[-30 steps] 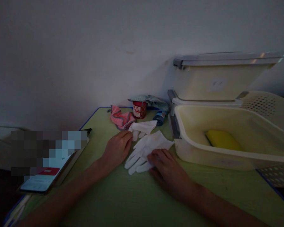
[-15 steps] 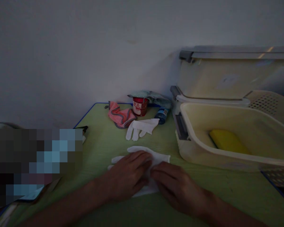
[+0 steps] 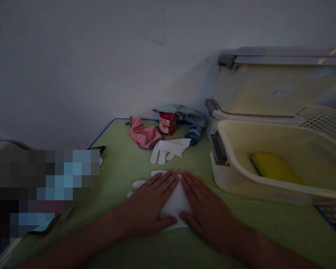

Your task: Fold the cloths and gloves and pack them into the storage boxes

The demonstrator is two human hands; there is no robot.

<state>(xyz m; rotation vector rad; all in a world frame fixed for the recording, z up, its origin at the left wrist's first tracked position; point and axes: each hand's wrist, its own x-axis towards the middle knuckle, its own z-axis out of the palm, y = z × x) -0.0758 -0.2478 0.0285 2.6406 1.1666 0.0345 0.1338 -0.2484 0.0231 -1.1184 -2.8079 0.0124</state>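
Observation:
A white glove [image 3: 173, 203] lies flat on the green table [image 3: 123, 168] in front of me. My left hand [image 3: 151, 203] rests flat on its left side with fingers stretched out. My right hand [image 3: 205, 209] lies flat on its right side, fingers also extended. The glove's fingertips stick out to the left past my left hand. A second white glove [image 3: 169, 148] lies a little farther back, untouched.
Behind the gloves are a pink cloth [image 3: 142, 134], a red cup [image 3: 167, 123], a green-grey cloth [image 3: 182, 111] and a small blue bottle [image 3: 193, 133]. At right stands an open cream bin [image 3: 240, 175] holding a yellow sponge [image 3: 274, 168]. A phone lies at left.
One glove has been pulled toward me, away from the other. Both hands went from gripping it to lying flat on it with fingers spread.

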